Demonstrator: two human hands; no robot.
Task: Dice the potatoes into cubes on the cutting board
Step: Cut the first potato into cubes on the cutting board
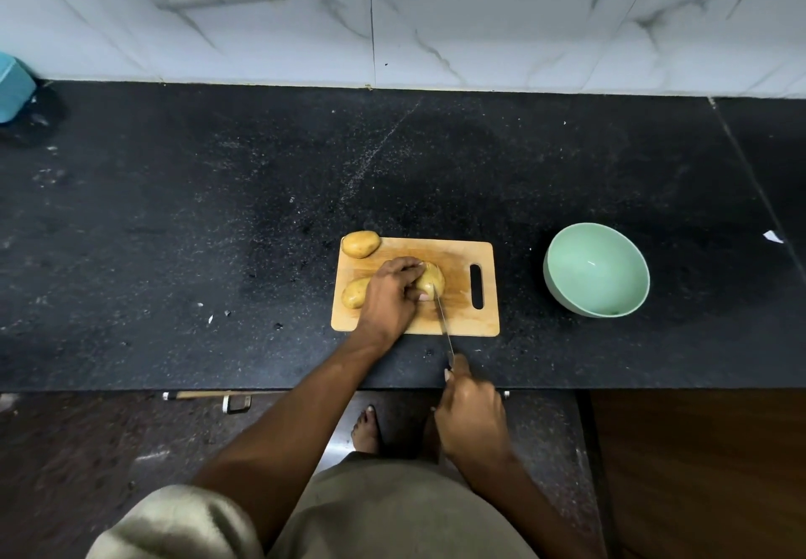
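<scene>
Our left hand (392, 292) curls over a yellow-brown potato (432, 280) on the small wooden cutting board (462, 318), middle of the frame. Our right hand (473, 421) grips the thin steel knife (442, 318) — its blade touches that potato. Two more potatoes (360, 244) sit on the board's left side — a round green bowl (596, 269) waits right.

Bowl (596, 270) right of board (462, 323); gap btwn.
</scene>
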